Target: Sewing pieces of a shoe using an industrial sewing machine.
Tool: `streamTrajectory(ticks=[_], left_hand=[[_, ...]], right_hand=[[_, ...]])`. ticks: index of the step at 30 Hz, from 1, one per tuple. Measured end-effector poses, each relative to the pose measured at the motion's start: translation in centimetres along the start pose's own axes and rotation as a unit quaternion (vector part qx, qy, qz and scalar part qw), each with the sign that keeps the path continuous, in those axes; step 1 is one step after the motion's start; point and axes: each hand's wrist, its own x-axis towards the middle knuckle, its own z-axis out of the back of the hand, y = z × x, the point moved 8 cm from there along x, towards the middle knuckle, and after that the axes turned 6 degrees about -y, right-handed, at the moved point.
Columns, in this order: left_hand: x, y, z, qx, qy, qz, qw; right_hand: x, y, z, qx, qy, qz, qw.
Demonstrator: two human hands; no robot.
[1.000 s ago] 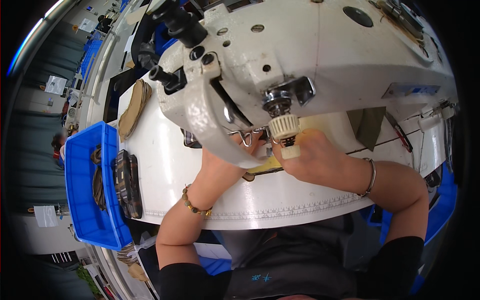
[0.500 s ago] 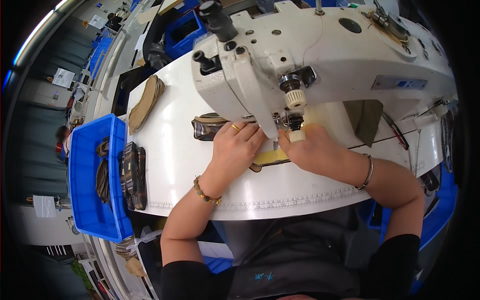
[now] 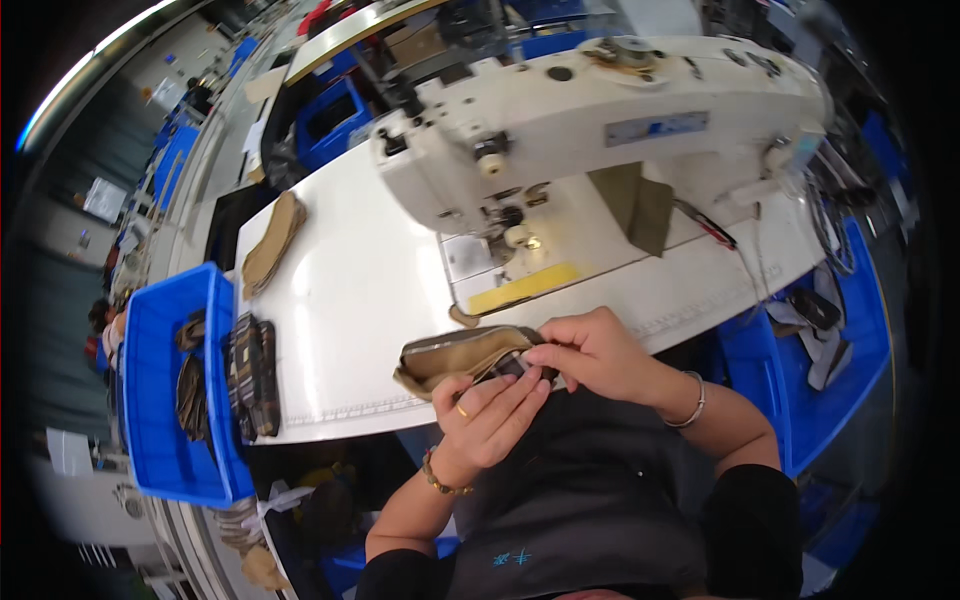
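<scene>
My left hand and my right hand hold a small fabric pouch at the table's front edge, near my body. Its khaki inside faces up, and some dark plaid cloth shows between my fingers. The left fingers press against its near side; the right thumb and fingers pinch its right end. Beyond the pouch stands a white sewing machine, its needle area apart from the cloth. A yellow strip lies on the machine bed, with a small tan scrap beside it.
On the left, a blue bin contains dark fabric pieces, with folded plaid pouches against it. A khaki piece lies farther back. Olive cloth and red-handled snips lie under the machine arm. Another blue bin is at right.
Both hands have come away from the needle area toward my body, bringing the pouch with them. The view has shifted, and the yellow strip on the bed is now uncovered.
</scene>
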Motion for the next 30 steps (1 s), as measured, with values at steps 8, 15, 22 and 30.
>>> streamTrajectory(ticks=[8, 15, 22, 30], left_hand=[[-2.1, 1.2, 2.4, 0.023, -0.001, 0.025, 0.999], [-5.1, 7.1, 3.2, 0.095, 0.004, 0.068, 0.993], [-4.7, 11.7, 4.2, 0.141, 0.005, 0.103, 0.985], [-6.6, 28.3, 6.7, 0.16, 0.024, 0.263, 0.951]], right_hand=[[-19.6, -1.1, 16.6, -0.024, -0.386, 0.001, 0.922], [-38.4, -2.1, 25.2, -0.637, -0.616, -0.21, 0.414], [-21.5, -0.1, 18.9, -0.565, -0.511, 0.075, 0.643], [-3.2, -1.0, 1.6, -0.477, -0.253, 0.312, 0.782]])
